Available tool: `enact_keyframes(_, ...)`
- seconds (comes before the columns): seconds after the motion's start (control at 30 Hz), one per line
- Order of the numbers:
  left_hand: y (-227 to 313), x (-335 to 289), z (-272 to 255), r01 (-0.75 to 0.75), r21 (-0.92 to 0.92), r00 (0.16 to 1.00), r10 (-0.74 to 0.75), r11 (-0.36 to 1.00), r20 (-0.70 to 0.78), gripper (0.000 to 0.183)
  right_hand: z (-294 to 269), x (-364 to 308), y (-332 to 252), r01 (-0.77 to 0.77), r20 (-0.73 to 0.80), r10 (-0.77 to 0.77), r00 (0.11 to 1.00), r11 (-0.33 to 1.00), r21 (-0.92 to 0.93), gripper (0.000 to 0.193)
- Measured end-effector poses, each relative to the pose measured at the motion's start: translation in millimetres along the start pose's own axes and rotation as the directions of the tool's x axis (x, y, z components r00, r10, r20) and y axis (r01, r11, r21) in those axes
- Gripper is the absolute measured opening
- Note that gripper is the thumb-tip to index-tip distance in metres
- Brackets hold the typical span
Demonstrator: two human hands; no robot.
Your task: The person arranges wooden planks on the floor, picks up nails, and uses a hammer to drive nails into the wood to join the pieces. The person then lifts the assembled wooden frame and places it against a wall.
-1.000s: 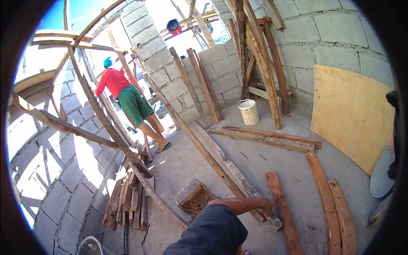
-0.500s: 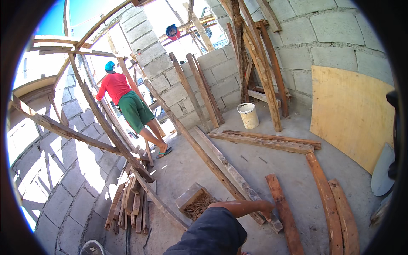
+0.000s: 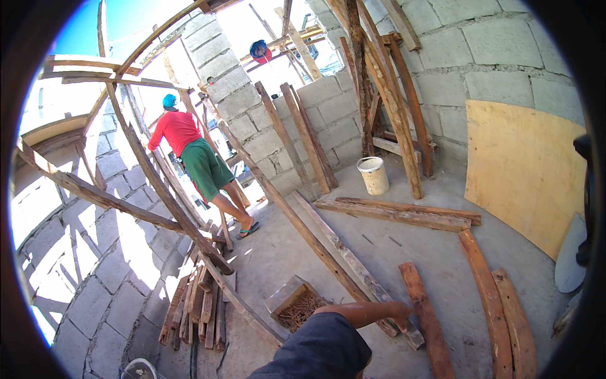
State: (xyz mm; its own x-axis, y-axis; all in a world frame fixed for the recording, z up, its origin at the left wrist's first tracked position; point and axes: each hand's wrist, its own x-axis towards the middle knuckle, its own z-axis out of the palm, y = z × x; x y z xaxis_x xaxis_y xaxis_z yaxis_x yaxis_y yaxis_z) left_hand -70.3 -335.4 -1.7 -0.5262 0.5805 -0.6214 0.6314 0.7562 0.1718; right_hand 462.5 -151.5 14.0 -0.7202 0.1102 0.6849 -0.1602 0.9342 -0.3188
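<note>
My left hand (image 3: 399,312) reaches across from the lower middle, its fingers curled down over the near end of a weathered grey timber (image 3: 344,252). The fingertips are small and partly hidden. A brown timber (image 3: 303,232) runs alongside the grey one and passes under my forearm. Just right of the hand lies a reddish-brown plank (image 3: 424,316), apart from it. Left of my forearm sits a wooden box (image 3: 282,294) full of rusty nails (image 3: 299,311). My right hand is out of view.
A person in a red shirt (image 3: 180,134) stands at the left opening. Leaning posts (image 3: 165,202), stacked offcuts (image 3: 201,306) and floor beams (image 3: 398,215) surround me. A white bucket (image 3: 374,178) and a plywood sheet (image 3: 521,170) stand near the block wall (image 3: 505,50).
The whole scene has shifted slightly to the right and down in the picture. My left hand stays at the near end of the grey timber.
</note>
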Motion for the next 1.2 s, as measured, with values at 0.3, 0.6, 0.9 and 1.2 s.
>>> enact_keyframes(0.3, 7, -4, -8, 0.018, -0.035, 1.000, -0.018, 0.999, 0.010, 0.063, 2, -15, -1, -0.276, 0.046, 0.273, 0.961, 0.948, 0.157, 0.034)
enact_keyframes(0.6, 0, -2, -1, -0.010, -0.037, 1.000, 0.009, 0.999, -0.028, 0.061, -2, -13, -5, -0.333, 0.066, 0.327, 0.943, 0.925, 0.184, 0.035)
enact_keyframes(0.9, 0, 1, -1, 0.027, -0.062, 0.999, -0.026, 0.998, 0.027, 0.064, -2, 6, 3, 0.079, -0.043, -0.078, 0.996, 0.997, 0.016, 0.030)
enact_keyframes(1.2, 11, -11, -14, -0.017, -0.029, 1.000, 0.016, 0.999, -0.025, 0.066, 10, -42, 5, -0.306, 0.009, 0.310, 0.951, 0.934, 0.187, 0.038)
